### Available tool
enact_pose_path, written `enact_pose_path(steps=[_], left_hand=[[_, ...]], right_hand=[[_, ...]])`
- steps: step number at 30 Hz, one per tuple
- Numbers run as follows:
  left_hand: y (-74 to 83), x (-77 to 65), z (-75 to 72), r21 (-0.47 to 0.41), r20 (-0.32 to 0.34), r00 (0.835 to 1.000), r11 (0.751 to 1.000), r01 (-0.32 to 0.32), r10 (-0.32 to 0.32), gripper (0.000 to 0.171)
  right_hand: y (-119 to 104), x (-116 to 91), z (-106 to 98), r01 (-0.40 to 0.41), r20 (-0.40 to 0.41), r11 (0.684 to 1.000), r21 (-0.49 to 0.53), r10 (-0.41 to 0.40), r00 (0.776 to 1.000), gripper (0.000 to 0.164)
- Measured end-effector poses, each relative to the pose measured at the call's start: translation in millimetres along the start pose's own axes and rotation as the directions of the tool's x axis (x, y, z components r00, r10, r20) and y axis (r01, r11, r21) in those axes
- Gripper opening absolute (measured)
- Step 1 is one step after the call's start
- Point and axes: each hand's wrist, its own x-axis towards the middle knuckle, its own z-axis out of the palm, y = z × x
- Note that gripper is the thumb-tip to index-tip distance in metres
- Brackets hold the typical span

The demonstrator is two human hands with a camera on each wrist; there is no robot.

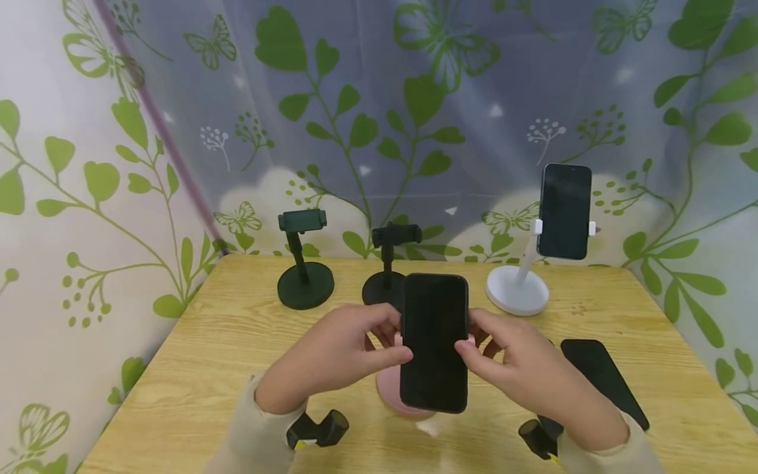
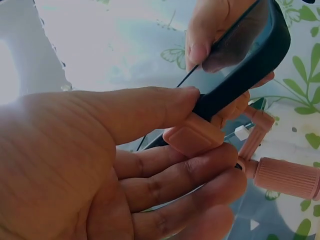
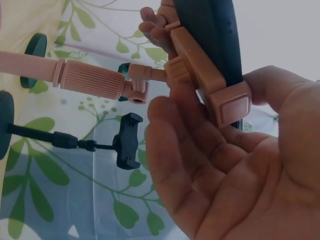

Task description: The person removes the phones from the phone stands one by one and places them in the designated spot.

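A black smartphone (image 1: 434,342) sits upright in the clamp (image 3: 200,62) of a pink phone stand (image 1: 398,388), whose post is mostly behind the phone. My left hand (image 1: 340,345) grips the phone's left edge, thumb at the front, fingers curled behind. In the left wrist view, that thumb lies by the clamp's pink end block (image 2: 192,137). My right hand (image 1: 521,355) holds the opposite edge, its thumb on the front and its fingers behind. The right wrist view shows the clamp spanning the phone's back, joined to the ribbed pink post (image 3: 94,80).
Along the back of the wooden table (image 1: 195,342) stand a green phone stand (image 1: 305,283), a black phone stand (image 1: 385,283) and a white phone stand (image 1: 515,289) carrying a phone (image 1: 565,210). Another dark phone (image 1: 601,375) lies flat beside my right hand. Patterned curtains hang behind.
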Motion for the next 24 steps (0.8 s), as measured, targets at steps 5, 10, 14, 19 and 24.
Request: enact_pose_path(steps=[5,10,14,19,24], left_hand=[[4.0,1.9,4.9,0.0,0.011,1.0,1.0,-0.008,0.008,0.018],[5.5,2.2,6.6,-0.02,0.035,0.999,1.0,0.006,-0.005,0.019],[5.0,2.0,6.6,0.023,0.032,0.999,0.999,-0.028,0.027,0.02],[6.0,2.9,7.4,0.121,0.005,0.996,0.989,-0.089,0.089,0.017],[5.8,4.2,8.5,0.106,-0.029,0.997,0.992,-0.068,0.072,0.018]], right_hand=[[7,-1,-5,0.033,0.036,0.999,0.026,-0.034,0.999,0.014],[9,-1,-8,0.053,0.066,0.998,0.03,-0.055,0.996,0.016],[9,-2,-10,0.046,0.082,0.999,0.023,-0.048,0.995,0.011],[11,-4,-14,0.033,0.105,0.997,0.065,-0.04,0.994,0.022],[10,-3,-14,0.012,0.094,0.998,0.056,-0.018,0.995,0.016]])
